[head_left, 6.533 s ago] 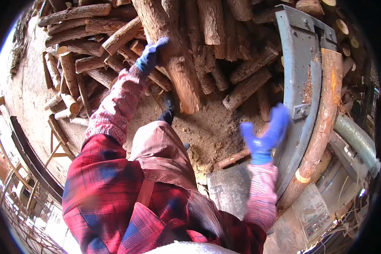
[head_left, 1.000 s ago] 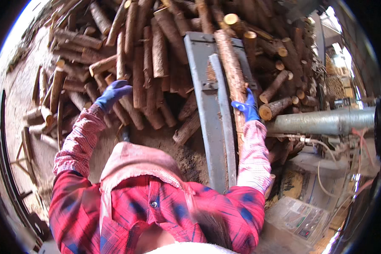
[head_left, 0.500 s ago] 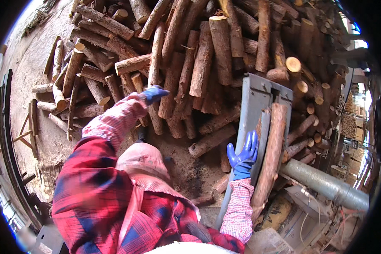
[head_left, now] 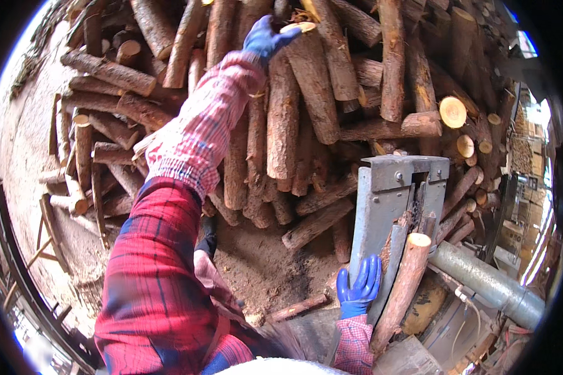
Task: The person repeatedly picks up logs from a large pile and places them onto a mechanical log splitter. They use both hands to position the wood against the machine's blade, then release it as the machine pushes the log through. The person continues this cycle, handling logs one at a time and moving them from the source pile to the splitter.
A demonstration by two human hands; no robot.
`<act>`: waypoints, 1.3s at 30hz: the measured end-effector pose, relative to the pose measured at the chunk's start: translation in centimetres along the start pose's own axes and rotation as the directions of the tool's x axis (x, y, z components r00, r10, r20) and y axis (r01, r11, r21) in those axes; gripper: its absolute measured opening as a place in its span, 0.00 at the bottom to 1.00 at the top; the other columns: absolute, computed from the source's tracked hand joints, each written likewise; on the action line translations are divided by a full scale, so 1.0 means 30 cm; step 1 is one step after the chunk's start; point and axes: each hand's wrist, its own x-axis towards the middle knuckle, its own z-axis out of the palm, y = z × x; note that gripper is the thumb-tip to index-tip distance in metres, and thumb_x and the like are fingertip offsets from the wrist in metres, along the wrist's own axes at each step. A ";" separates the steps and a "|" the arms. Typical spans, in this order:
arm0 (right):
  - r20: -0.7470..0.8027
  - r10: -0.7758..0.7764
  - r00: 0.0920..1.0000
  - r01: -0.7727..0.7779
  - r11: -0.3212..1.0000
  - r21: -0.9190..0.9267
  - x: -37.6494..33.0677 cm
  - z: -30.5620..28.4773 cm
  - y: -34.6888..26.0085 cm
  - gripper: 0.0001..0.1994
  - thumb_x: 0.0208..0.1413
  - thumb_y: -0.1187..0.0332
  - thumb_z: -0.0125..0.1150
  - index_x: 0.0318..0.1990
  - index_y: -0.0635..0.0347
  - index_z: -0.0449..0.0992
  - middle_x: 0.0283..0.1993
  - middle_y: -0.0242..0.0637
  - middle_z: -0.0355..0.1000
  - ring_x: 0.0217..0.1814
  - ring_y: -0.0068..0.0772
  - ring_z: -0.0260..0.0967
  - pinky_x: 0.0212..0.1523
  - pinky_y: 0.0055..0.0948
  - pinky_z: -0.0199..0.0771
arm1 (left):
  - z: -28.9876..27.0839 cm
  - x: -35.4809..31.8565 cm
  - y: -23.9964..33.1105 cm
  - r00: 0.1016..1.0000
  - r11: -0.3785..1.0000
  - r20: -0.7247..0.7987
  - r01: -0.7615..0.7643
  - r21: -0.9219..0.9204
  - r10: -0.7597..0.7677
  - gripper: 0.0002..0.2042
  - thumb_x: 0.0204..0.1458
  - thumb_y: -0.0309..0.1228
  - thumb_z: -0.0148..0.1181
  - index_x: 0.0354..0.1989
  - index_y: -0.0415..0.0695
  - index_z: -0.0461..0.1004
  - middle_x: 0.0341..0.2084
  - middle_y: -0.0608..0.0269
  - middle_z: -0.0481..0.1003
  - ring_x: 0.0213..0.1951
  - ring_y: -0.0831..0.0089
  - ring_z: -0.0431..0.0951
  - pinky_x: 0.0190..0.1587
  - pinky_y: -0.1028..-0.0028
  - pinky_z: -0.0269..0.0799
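My left hand (head_left: 269, 39), in a blue glove, reaches far out over the log pile. Its fingers are spread at the upper end of a thick upright log (head_left: 313, 84), apparently touching its pale cut end. My right hand (head_left: 359, 286), in a shiny blue glove, lies flat with fingers stretched along a grey metal trough (head_left: 381, 200). Just right of it, a peeled reddish log (head_left: 401, 290) rests lengthwise in the trough, its cut end facing away from me. The right hand does not grip this log.
Many logs (head_left: 109, 72) are heaped ahead and to the left. A thick grey pipe (head_left: 488, 284) runs out to the right of the trough. Hoses and cables (head_left: 472, 312) hang below it. A short log (head_left: 299, 309) lies on the dirt floor (head_left: 256, 262). A dark metal rail (head_left: 25, 281) curves along the left.
My left arm has stretched forward and right, bringing the hand to the thick log's end. The log in the trough has slid toward me. My right hand stays flat on the trough.
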 end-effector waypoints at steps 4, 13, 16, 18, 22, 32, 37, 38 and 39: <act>-0.024 -0.023 0.999 0.024 0.999 0.026 0.032 -0.001 -0.001 0.26 0.53 0.61 0.62 0.56 0.66 0.65 0.59 0.53 0.65 0.61 0.57 0.64 0.60 0.50 0.67 | 0.106 0.321 -0.120 0.980 0.999 0.197 -0.039 0.031 0.032 0.38 0.44 0.53 0.67 0.59 0.41 0.65 0.54 0.54 0.71 0.54 0.66 0.70 0.58 0.69 0.64; -0.102 0.053 0.993 -0.048 0.997 0.055 0.004 0.016 -0.004 0.22 0.54 0.61 0.60 0.55 0.61 0.69 0.58 0.47 0.67 0.59 0.51 0.66 0.59 0.45 0.67 | 0.045 -0.212 0.057 0.980 0.901 0.097 -0.197 0.387 0.173 0.46 0.36 0.56 0.68 0.65 0.46 0.59 0.57 0.43 0.65 0.59 0.50 0.66 0.60 0.61 0.62; -0.177 0.026 0.984 -0.008 0.995 0.102 -0.004 0.020 0.018 0.27 0.47 0.63 0.65 0.56 0.61 0.68 0.59 0.47 0.65 0.60 0.52 0.64 0.60 0.45 0.66 | -0.042 -0.463 0.131 0.951 0.884 0.235 -0.279 0.375 0.201 0.46 0.35 0.50 0.72 0.65 0.50 0.57 0.51 0.46 0.65 0.53 0.46 0.67 0.55 0.56 0.66; -0.168 0.042 0.985 -0.023 0.993 0.115 0.004 0.000 0.020 0.28 0.47 0.62 0.64 0.57 0.60 0.67 0.60 0.45 0.65 0.60 0.49 0.64 0.60 0.44 0.66 | -0.047 -0.599 0.143 0.947 0.852 0.252 -0.293 0.434 0.197 0.45 0.35 0.48 0.72 0.64 0.53 0.55 0.53 0.46 0.63 0.53 0.45 0.67 0.55 0.55 0.66; -0.190 0.046 0.981 -0.025 0.993 0.111 -0.015 0.021 0.027 0.27 0.49 0.61 0.60 0.59 0.57 0.67 0.60 0.45 0.64 0.62 0.48 0.62 0.63 0.44 0.62 | -0.007 -0.795 0.126 0.960 0.844 0.209 -0.266 0.466 0.187 0.48 0.32 0.46 0.74 0.64 0.53 0.53 0.58 0.44 0.57 0.58 0.42 0.60 0.58 0.51 0.62; 0.675 0.310 0.670 -0.288 -0.729 0.621 0.120 0.237 -0.700 0.49 0.46 0.45 0.66 0.70 0.54 0.47 0.72 0.50 0.44 0.72 0.48 0.47 0.70 0.46 0.46 | -0.318 -1.333 0.589 0.865 0.680 0.251 -0.498 0.539 0.434 0.44 0.31 0.41 0.72 0.62 0.45 0.58 0.55 0.42 0.61 0.57 0.43 0.62 0.55 0.49 0.62; 0.185 -0.062 0.981 -0.005 -0.955 -0.298 0.096 0.623 -0.864 0.40 0.57 0.38 0.45 0.70 0.53 0.49 0.71 0.48 0.46 0.72 0.47 0.45 0.70 0.45 0.42 | -0.337 -1.755 0.737 0.839 0.642 0.218 -0.526 0.557 0.498 0.41 0.28 0.39 0.72 0.57 0.43 0.64 0.51 0.42 0.64 0.54 0.44 0.65 0.52 0.51 0.62; 0.228 -0.105 0.968 -0.036 -0.956 -0.290 0.054 0.595 -0.903 0.39 0.57 0.39 0.46 0.69 0.54 0.50 0.70 0.47 0.47 0.70 0.46 0.46 0.69 0.44 0.43 | -0.359 -1.815 0.744 0.853 0.666 0.214 -0.509 0.545 0.476 0.41 0.28 0.41 0.73 0.57 0.44 0.64 0.52 0.42 0.63 0.54 0.44 0.65 0.52 0.51 0.63; 0.271 -0.151 0.951 -0.074 -0.959 -0.275 0.016 0.570 -0.925 0.38 0.58 0.40 0.47 0.68 0.54 0.51 0.69 0.46 0.49 0.69 0.44 0.47 0.68 0.43 0.45 | -0.400 -1.851 0.744 0.839 0.700 0.293 -0.544 0.462 0.458 0.41 0.29 0.41 0.73 0.57 0.42 0.64 0.52 0.42 0.64 0.53 0.44 0.66 0.52 0.52 0.64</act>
